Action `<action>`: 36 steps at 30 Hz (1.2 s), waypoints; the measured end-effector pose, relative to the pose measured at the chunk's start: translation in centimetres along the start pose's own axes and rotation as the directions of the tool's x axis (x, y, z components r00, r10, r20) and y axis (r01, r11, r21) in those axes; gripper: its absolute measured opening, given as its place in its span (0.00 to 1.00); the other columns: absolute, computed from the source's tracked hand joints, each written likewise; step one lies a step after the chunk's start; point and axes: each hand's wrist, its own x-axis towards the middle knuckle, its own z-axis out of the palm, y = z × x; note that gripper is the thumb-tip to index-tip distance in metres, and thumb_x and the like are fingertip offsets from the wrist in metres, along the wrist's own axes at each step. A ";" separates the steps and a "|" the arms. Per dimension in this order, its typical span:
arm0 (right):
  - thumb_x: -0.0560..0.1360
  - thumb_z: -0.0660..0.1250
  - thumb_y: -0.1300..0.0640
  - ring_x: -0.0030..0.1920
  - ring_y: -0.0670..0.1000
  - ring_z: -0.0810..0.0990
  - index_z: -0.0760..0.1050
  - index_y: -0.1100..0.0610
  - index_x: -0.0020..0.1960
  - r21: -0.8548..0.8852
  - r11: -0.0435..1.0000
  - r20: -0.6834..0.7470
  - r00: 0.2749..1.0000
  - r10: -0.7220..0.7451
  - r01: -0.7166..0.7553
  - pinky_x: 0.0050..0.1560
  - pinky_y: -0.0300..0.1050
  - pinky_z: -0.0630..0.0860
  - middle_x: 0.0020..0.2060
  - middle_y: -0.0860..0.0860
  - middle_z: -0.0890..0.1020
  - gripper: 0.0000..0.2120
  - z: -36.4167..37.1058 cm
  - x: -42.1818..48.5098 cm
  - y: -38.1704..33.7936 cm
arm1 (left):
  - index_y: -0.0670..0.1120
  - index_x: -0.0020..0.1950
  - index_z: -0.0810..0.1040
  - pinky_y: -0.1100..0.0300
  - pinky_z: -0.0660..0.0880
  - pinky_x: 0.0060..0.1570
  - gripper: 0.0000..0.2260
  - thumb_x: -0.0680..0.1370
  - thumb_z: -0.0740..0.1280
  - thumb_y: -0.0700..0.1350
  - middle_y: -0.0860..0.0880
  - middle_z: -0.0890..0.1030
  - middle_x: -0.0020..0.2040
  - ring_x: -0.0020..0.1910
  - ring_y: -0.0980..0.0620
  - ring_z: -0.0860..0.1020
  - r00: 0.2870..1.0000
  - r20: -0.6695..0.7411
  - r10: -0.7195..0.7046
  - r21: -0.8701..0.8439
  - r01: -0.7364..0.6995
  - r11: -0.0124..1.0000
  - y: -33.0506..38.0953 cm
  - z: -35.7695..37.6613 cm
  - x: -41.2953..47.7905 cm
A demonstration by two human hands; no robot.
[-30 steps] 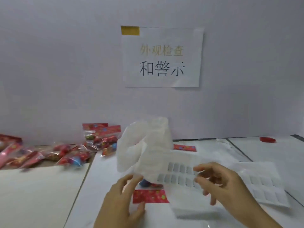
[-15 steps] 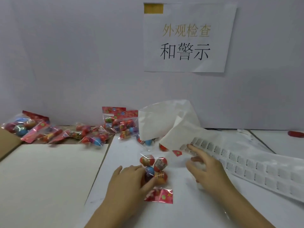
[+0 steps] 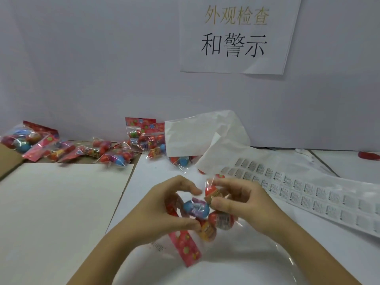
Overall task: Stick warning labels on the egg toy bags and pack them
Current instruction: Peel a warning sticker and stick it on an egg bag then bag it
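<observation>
The label sheet (image 3: 308, 194) ran off the right edge, print too tiny to read. Crumpled white paper (image 3: 201, 132) hid part of an egg bag (image 3: 183, 161) behind it.

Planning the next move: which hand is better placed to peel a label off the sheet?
Probably the right hand: the label sheet lies to its right, while the left hand, also gripping the egg toy bag, is farther away.

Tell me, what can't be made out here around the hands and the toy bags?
- head view, label sheet: print too small and blurred to read.
- egg toy bag: partly covered by the left hand and right hand; any label on it unclear.
- red object: cut off by the right edge.
</observation>
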 end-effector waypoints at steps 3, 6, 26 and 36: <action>0.59 0.75 0.49 0.39 0.56 0.84 0.82 0.53 0.51 0.232 0.973 -0.078 0.997 0.026 -0.007 0.35 0.51 0.81 0.42 0.54 0.85 0.21 -0.1 0.0 -0.9 | 0.60 0.50 0.80 0.62 0.81 0.38 0.19 0.62 0.78 0.48 0.57 0.84 0.51 0.48 0.53 0.84 0.939 -0.340 -0.046 -0.246 -0.042 0.968 0.3 -0.2 0.6; 0.62 0.80 0.55 0.40 0.61 0.85 0.74 0.59 0.55 0.467 0.883 -0.053 0.995 0.085 -0.050 0.35 0.51 0.81 0.44 0.58 0.85 0.25 0.4 0.1 -1.8 | 0.52 0.56 0.79 0.61 0.81 0.39 0.21 0.64 0.72 0.52 0.52 0.86 0.47 0.45 0.50 0.85 0.888 -0.408 -0.213 -0.523 -0.036 0.852 0.2 0.2 1.1; 0.65 0.71 0.54 0.45 0.60 0.85 0.82 0.59 0.50 0.644 0.747 -0.060 0.963 0.264 -0.165 0.36 0.44 0.82 0.48 0.59 0.85 0.16 4.4 0.0 1.1 | 0.44 0.63 0.77 0.56 0.80 0.32 0.18 0.77 0.65 0.52 0.46 0.86 0.48 0.41 0.48 0.86 0.819 -0.283 -0.500 -0.806 0.080 0.587 0.1 -0.5 1.5; 0.66 0.69 0.56 0.40 0.57 0.85 0.82 0.59 0.52 0.697 0.717 -0.274 0.923 0.271 -0.003 0.33 0.42 0.81 0.45 0.58 0.86 0.15 3.3 -0.1 0.3 | 0.49 0.57 0.77 0.54 0.83 0.46 0.08 0.81 0.63 0.40 0.45 0.82 0.57 0.51 0.45 0.84 0.786 -0.345 -0.514 -0.854 -0.036 0.519 -0.2 -0.7 1.1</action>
